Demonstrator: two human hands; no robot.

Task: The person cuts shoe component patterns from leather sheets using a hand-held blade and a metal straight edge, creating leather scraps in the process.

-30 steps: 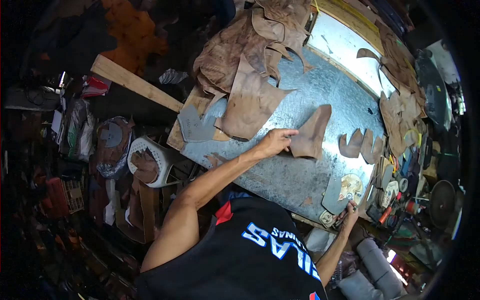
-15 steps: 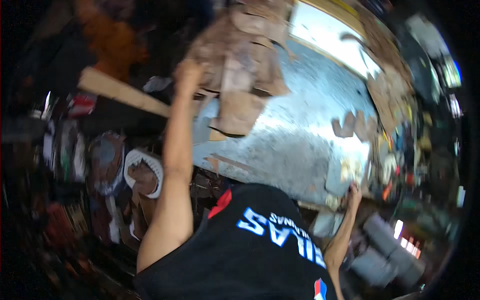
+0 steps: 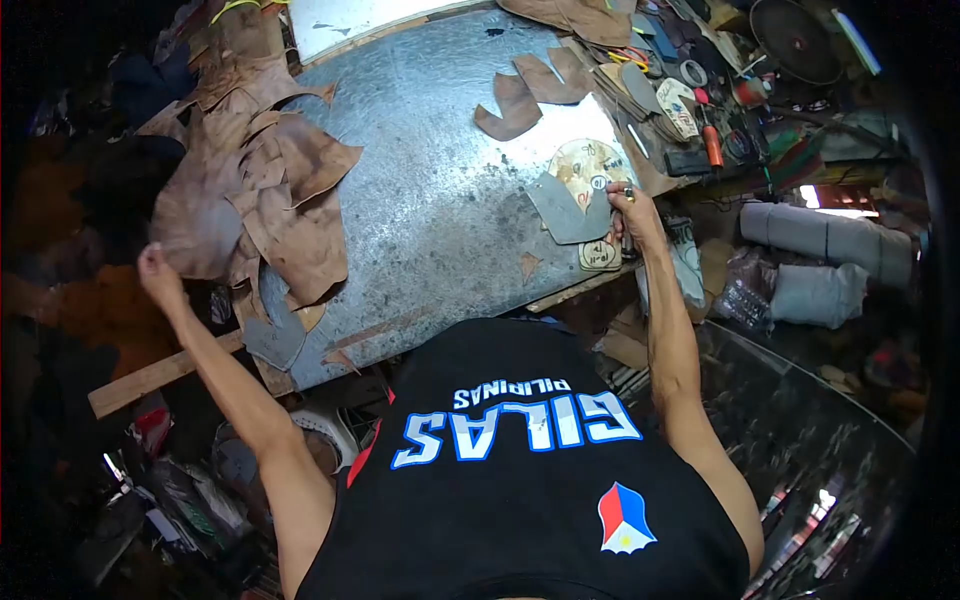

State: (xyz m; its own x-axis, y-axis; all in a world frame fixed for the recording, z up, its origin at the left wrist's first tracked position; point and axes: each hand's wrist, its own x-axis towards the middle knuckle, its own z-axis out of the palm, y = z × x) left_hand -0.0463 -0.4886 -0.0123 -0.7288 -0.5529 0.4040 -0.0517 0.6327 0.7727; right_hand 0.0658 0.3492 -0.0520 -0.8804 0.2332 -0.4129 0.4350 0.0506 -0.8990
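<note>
On the left, my left hand (image 3: 160, 275) is closed at the edge of a blurred brown leather piece (image 3: 195, 225), pinching it beside a pile of leather scraps (image 3: 300, 190). My right hand (image 3: 634, 215) rests at the worktable's near right edge, fingers closed around something small and dark that I cannot make out. It touches the paper patterns there: a rounded cream pattern (image 3: 580, 160) with handwriting, a grey pattern piece (image 3: 570, 215) overlapping it, and a smaller marked pattern (image 3: 600, 256) below.
The metal-topped worktable (image 3: 420, 200) carries cut brown leather pieces (image 3: 510, 105) farther back. Tools, among them an orange-handled tool (image 3: 712, 145) and a tape roll (image 3: 692, 72), crowd the right side. A wooden plank (image 3: 150, 382) juts out at left; wrapped rolls (image 3: 820, 235) lie at right.
The view has turned and steadied, so the table appears rotated. My left hand has moved out to the left with the leather edge. My right hand stays by the patterns.
</note>
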